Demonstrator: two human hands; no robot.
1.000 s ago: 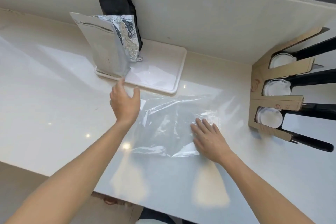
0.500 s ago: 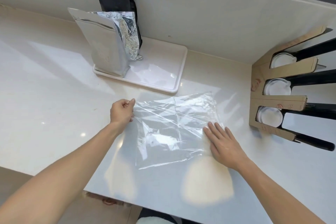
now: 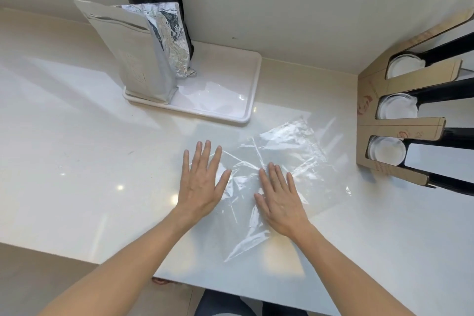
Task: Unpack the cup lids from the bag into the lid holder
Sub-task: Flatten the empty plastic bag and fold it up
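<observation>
Two flat hands press the clear bag (image 3: 279, 161) on the counter (image 3: 77, 149): left hand (image 3: 201, 182) and right hand (image 3: 278, 197), fingers straight, gripping nothing. Lids (image 3: 387, 152) sit in the lid holder (image 3: 400, 131), far right. Unpacking looks done; next, fold the empty bag.

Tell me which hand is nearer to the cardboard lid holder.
The right hand. It lies flat on the clear plastic bag, on the side toward the lid holder at the right. The left hand presses the bag's opposite edge, farther from the holder.
</observation>
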